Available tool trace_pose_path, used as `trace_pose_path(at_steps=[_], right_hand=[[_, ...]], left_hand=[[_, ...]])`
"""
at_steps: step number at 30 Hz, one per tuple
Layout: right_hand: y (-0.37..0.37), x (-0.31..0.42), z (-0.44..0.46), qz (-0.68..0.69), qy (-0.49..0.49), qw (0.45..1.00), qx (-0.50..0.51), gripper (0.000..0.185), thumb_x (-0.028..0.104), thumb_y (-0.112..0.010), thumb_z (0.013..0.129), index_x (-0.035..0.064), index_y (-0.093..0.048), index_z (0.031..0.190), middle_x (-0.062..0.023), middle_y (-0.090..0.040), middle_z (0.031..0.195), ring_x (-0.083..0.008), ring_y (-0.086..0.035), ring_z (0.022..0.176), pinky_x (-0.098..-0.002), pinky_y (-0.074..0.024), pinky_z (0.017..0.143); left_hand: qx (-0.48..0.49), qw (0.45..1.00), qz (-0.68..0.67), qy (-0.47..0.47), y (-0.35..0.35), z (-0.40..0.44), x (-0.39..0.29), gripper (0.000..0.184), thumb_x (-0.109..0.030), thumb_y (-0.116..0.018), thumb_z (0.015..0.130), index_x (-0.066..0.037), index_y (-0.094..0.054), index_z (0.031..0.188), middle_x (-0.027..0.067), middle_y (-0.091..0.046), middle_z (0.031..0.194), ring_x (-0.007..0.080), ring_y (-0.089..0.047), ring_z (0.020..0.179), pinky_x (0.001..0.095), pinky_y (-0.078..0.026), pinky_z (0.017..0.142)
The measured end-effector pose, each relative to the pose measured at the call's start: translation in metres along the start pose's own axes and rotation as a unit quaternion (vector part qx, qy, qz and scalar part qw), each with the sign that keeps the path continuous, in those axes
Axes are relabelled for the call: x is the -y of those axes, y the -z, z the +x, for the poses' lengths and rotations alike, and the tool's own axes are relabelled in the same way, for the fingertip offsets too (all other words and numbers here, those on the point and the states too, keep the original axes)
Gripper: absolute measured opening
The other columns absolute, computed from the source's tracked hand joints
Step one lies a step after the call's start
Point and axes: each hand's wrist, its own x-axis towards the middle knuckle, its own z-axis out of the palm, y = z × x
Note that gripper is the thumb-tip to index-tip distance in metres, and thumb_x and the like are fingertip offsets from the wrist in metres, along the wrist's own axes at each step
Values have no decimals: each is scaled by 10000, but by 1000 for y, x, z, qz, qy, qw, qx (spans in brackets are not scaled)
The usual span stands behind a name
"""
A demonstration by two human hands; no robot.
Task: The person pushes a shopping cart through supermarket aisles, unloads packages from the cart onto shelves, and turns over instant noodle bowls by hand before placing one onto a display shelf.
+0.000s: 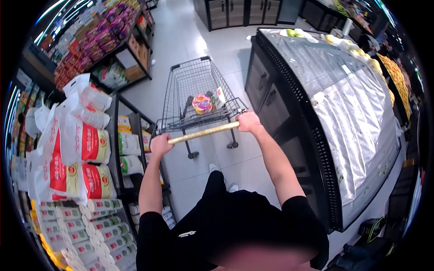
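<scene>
Both my hands grip the pale yellow handle (203, 133) of a wire shopping cart (187, 81). My left hand (161, 144) is wrapped round the handle's left end. At its right end, my right hand (248, 121) is closed on it too, with the arm stretched forward. Inside the cart, near the handle, lies a round pink and orange packaged item (202, 104). Beside it on the right is a white package (219, 97) with some red and green on it.
Red and white bags (95, 142) and rolls in packs (106, 232) are stacked on the left shelves. Purple packets (101, 40) fill a rack further ahead. Along the right runs a dark display counter (361, 126) with a silvery cover. Dark cabinets (244, 12) stand beyond the tiled aisle.
</scene>
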Motion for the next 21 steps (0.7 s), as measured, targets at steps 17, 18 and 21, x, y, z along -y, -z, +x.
trace_pose_path(at_steps=[17,18,21], right_hand=[[28,-33,215,-21,-3,997,-72,122,172,-632,734,142,-714,819,-92,-696,745,-296,-656,787,-394,-511,820],[30,-35,231,-15,-5,996,-87,118,166,-635,733,141,-713,819,-88,-696,746,-294,-656,795,-395,-512,815],[34,-40,272,1,-14,994,-107,92,131,-652,740,139,-705,815,-73,-697,776,-282,-653,823,-386,-496,853]], left_hand=[[-103,994,6,-18,-3,199,65,112,-215,-691,713,-133,-630,758,73,-670,696,294,-664,660,414,-521,613],[-115,993,6,-21,-4,215,69,107,-212,-691,714,-135,-629,756,70,-669,694,289,-664,657,410,-521,613],[-122,992,-3,-27,-2,262,83,102,-208,-690,718,-136,-635,767,70,-670,693,290,-662,653,407,-519,609]])
